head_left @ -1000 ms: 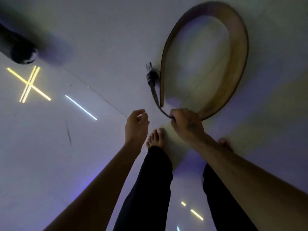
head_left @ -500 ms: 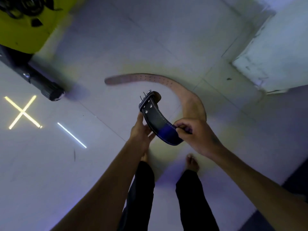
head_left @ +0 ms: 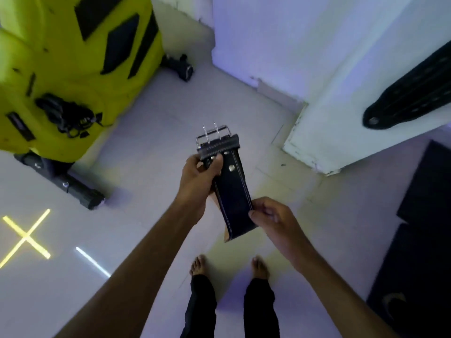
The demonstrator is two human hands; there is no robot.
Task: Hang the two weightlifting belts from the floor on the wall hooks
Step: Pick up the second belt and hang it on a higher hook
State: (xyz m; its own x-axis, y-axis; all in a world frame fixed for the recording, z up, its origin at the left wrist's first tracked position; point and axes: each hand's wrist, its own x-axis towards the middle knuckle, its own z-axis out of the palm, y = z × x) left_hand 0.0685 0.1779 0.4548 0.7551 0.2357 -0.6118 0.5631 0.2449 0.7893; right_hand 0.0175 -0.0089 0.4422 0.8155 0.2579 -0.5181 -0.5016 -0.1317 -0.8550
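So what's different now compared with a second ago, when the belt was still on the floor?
The belt has been lifted off the floor. The left hand, empty before, now grips it just below the buckle; the right hand has kept hold of the strap lower down. The view swung up, showing a yellow machine and another belt against the wall. The person remains barefoot.

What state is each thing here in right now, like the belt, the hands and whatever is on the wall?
Belt: lifted off the floor, held in both hands.
Buckle: undone, prongs pointing up.
Left hand: gripping the buckle end.
Right hand: pinching the belt's edge.
Second belt: hanging against the white wall.
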